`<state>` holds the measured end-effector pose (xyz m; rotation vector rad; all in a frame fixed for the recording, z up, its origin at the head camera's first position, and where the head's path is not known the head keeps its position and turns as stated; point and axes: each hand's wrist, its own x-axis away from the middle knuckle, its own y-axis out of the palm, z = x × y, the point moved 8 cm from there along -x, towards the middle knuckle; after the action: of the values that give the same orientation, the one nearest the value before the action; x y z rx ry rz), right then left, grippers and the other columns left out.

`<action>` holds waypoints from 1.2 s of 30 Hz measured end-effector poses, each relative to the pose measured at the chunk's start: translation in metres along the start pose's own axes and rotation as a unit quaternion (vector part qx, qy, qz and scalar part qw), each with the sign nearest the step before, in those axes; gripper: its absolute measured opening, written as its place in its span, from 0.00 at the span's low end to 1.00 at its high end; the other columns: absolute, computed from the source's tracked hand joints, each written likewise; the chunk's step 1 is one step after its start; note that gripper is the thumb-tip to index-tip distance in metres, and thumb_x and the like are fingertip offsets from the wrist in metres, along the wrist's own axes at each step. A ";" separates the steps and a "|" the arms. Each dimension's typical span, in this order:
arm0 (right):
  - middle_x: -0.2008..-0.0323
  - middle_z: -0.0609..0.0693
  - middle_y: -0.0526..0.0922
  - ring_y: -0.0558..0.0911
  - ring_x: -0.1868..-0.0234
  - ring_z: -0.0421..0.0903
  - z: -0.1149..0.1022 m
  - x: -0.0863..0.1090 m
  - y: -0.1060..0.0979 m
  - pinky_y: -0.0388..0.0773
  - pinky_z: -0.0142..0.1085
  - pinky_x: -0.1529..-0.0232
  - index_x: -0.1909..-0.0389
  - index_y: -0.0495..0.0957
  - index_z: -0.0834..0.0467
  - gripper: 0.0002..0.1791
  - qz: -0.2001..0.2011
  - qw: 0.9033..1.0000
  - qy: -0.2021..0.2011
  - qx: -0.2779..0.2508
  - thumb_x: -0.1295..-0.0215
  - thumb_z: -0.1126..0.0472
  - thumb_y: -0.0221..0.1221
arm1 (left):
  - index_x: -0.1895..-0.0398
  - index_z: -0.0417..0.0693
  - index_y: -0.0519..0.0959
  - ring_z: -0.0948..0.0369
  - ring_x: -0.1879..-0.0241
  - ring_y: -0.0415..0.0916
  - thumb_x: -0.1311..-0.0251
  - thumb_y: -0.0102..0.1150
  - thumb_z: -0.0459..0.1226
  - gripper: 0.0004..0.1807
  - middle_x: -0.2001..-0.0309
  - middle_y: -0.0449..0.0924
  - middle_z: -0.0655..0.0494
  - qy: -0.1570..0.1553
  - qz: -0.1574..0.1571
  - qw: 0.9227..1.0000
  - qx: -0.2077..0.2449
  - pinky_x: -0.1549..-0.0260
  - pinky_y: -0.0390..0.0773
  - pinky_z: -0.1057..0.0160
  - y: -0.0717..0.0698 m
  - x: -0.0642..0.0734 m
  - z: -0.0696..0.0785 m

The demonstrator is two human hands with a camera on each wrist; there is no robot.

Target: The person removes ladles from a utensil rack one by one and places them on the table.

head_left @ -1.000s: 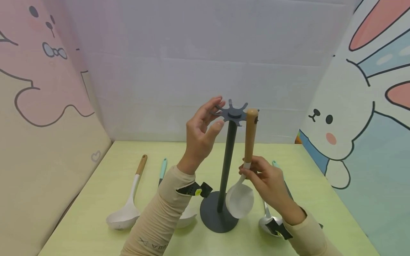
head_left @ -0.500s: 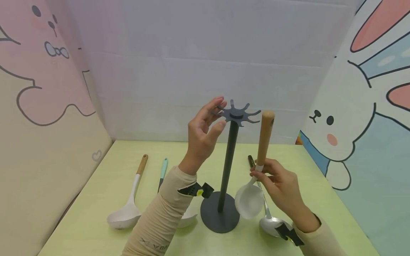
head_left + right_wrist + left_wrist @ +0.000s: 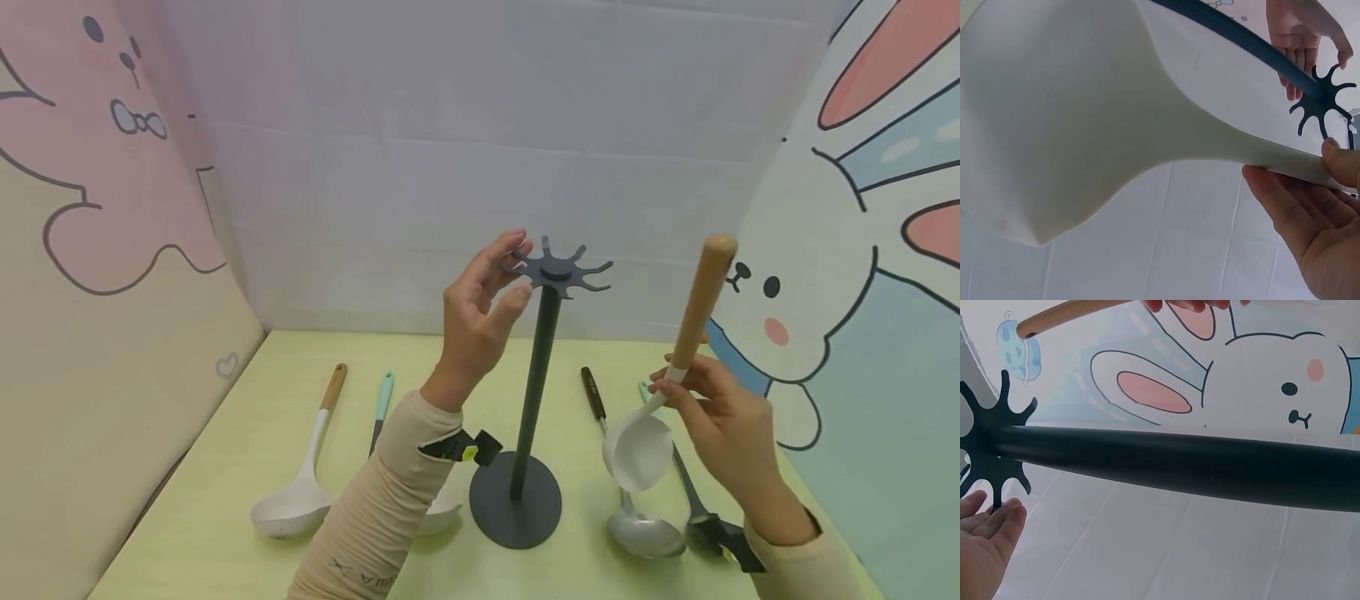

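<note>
My right hand (image 3: 720, 417) pinches a white ladle (image 3: 637, 450) by its neck, just below the wooden handle (image 3: 701, 304). The ladle is tilted, handle up and to the right, its bowl over the table. In the right wrist view the pale ladle bowl (image 3: 1060, 119) fills the left side. My left hand (image 3: 480, 317) is at the top of a dark utensil rack (image 3: 536, 375), thumb and fingers spread at the left prongs, fingertips right at them. In the left wrist view, fingertips (image 3: 1013, 515) overlap one prong of the rack's hook ring (image 3: 991, 444).
Another white ladle (image 3: 292, 508) with a wooden handle lies at left. A teal-handled utensil (image 3: 385, 396) and a white bowl (image 3: 442, 508) are partly behind my left forearm. At right lie a metal ladle (image 3: 645, 533) and a dark utensil with a teal handle (image 3: 684, 479).
My right hand has carried the ladle away from the rack to the right, and the ladle now leans further right. My left hand stays at the rack's prongs.
</note>
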<state>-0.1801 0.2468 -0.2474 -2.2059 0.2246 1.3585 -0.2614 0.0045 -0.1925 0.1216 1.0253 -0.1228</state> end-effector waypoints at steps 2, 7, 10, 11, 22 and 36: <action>0.64 0.51 0.87 0.82 0.59 0.25 0.007 -0.001 -0.009 0.78 0.19 0.64 0.54 0.79 0.75 0.22 0.007 1.000 0.001 0.028 0.33 0.57 0.63 | 0.39 0.20 0.68 0.39 0.43 0.75 0.41 0.50 0.39 0.33 0.44 0.74 0.27 0.000 0.000 1.000 -0.001 0.43 0.76 0.51 0.000 0.000 0.000; 0.64 0.43 0.86 0.79 0.60 0.20 0.025 -0.005 -0.029 0.76 0.16 0.64 0.54 0.79 0.74 0.15 0.004 0.996 0.023 0.086 0.42 0.76 0.66 | 0.39 0.20 0.68 0.40 0.43 0.75 0.41 0.51 0.40 0.33 0.44 0.74 0.26 0.000 -0.001 1.000 -0.001 0.43 0.76 0.51 0.001 0.000 0.000; 0.64 0.33 0.84 0.77 0.61 0.17 0.037 -0.009 -0.038 0.74 0.14 0.63 0.55 0.79 0.73 0.15 -0.008 0.993 0.044 0.111 0.45 0.80 0.65 | 0.39 0.20 0.68 0.40 0.43 0.75 0.41 0.51 0.40 0.33 0.44 0.75 0.27 -0.001 0.000 1.000 -0.002 0.43 0.76 0.52 0.000 -0.001 0.000; 0.65 0.31 0.83 0.77 0.61 0.16 0.043 -0.010 -0.041 0.73 0.14 0.63 0.55 0.79 0.73 0.14 -0.014 0.992 0.054 0.117 0.43 0.78 0.65 | 0.39 0.20 0.68 0.40 0.43 0.75 0.41 0.51 0.40 0.33 0.44 0.74 0.27 -0.001 0.000 1.000 -0.002 0.43 0.76 0.52 0.000 -0.001 0.000; 0.62 0.73 0.83 0.81 0.68 0.24 0.135 0.011 -0.068 0.80 0.26 0.74 0.50 0.74 0.72 0.13 -0.144 0.941 0.221 0.210 0.29 0.67 0.59 | 0.39 0.21 0.68 0.40 0.44 0.76 0.42 0.50 0.39 0.33 0.44 0.74 0.27 -0.002 0.001 1.000 -0.002 0.43 0.76 0.52 0.001 -0.001 -0.001; 0.70 0.66 0.81 0.83 0.72 0.56 0.221 0.075 -0.068 0.84 0.43 0.75 0.49 0.65 0.84 0.21 -0.320 0.848 0.374 0.195 0.26 0.66 0.51 | 0.38 0.20 0.67 0.40 0.43 0.75 0.41 0.50 0.41 0.34 0.44 0.74 0.27 -0.002 -0.002 1.000 -0.002 0.44 0.77 0.52 0.000 0.000 0.000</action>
<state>-0.2886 0.4290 -0.3655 -2.0565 0.0170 0.0457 -0.2617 0.0047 -0.1924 0.1160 1.0220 -0.1237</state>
